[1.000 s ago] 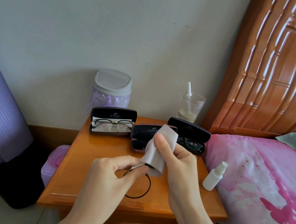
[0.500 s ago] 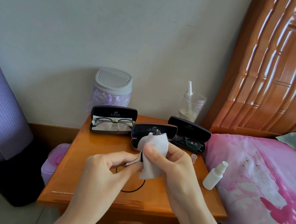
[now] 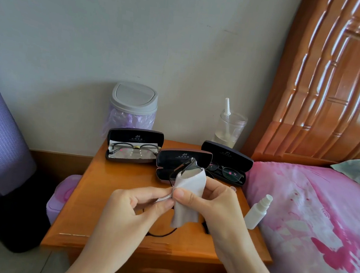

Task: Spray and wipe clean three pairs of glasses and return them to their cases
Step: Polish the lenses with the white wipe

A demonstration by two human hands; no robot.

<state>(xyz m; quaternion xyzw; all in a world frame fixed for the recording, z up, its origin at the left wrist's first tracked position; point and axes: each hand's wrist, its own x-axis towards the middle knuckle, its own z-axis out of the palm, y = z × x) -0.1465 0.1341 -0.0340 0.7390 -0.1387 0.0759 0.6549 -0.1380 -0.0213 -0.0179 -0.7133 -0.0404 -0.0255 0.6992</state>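
While both hands work just in front of the empty open case (image 3: 183, 158), the right hand (image 3: 216, 206) pinches a white cloth (image 3: 189, 194) wrapped over one lens of the dark-framed glasses (image 3: 186, 165), whose rim pokes out above it. The left hand (image 3: 128, 206) pinches the cloth's near corner, thumb tip to thumb tip with the right. Left and right of that case, two open cases (image 3: 135, 136) (image 3: 227, 156) hold glasses. The spray bottle (image 3: 256, 212) stands further right.

Case lids (image 3: 136, 137) w/ logo print, unreadable
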